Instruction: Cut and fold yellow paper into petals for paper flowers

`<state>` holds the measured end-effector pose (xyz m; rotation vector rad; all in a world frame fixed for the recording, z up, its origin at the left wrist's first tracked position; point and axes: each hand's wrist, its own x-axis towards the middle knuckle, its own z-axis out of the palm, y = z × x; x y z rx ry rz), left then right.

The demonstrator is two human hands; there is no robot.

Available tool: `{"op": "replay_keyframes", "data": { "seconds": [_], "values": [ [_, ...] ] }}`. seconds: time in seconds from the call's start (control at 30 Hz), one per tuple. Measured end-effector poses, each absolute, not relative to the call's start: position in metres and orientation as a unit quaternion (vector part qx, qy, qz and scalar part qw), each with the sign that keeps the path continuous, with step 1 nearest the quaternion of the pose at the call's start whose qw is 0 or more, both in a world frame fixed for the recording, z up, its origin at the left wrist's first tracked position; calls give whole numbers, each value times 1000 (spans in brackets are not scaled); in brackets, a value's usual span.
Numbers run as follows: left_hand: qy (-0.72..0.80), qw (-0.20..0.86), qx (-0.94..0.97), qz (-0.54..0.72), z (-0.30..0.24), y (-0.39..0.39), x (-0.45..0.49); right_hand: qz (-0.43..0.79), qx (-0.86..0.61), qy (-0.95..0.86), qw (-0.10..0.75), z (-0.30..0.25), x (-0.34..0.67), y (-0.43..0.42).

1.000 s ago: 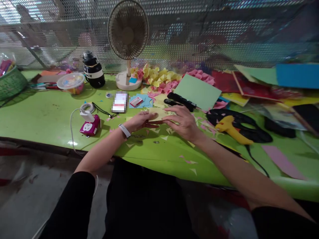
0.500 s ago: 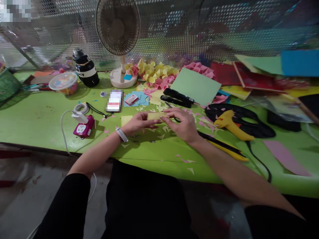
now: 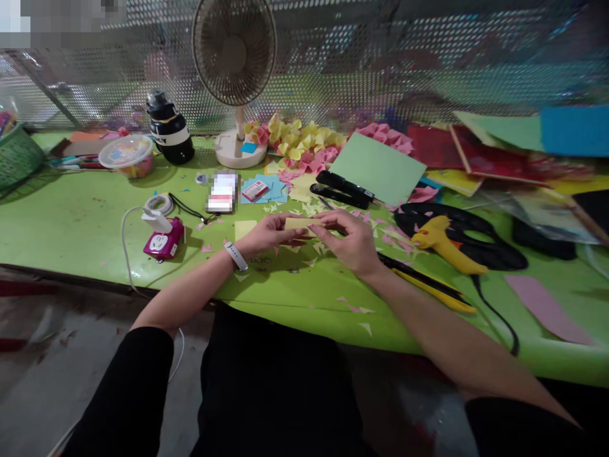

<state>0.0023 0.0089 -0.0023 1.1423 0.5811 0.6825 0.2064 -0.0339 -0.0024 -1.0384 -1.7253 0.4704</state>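
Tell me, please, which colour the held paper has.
The held paper is pale yellow; the head view shows it best.

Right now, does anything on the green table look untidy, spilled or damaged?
Yes, a little untidy: yellow and pink paper scraps lie scattered on the table around the left hand and right hand, some near the front edge. A white cable also drops over that edge, where it could perhaps catch. I see no clear damage.

Desk: lime green. Held paper: pale yellow. Along the back edge: bottle, black with white band; paper flowers, yellow and pink. Toward the front edge: socket block, magenta, white face. Glue gun, right end: yellow.
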Motion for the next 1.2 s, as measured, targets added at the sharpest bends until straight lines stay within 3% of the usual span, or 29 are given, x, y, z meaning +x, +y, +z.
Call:
{"op": "replay_keyframes", "data": {
  "seconds": [0.5, 0.77, 1.2],
  "values": [
    [275, 738, 528, 317, -5, 10, 3, 279, -462, -647, 539, -6, 208, -33],
    [302, 719, 548, 304, 4, 5, 0, 344, -491, -638, 483, 4, 205, -37],
    [326, 724, 533, 292, 11, 1, 3, 300, -481, -657, 497, 2, 205, -37]
  ]
}}
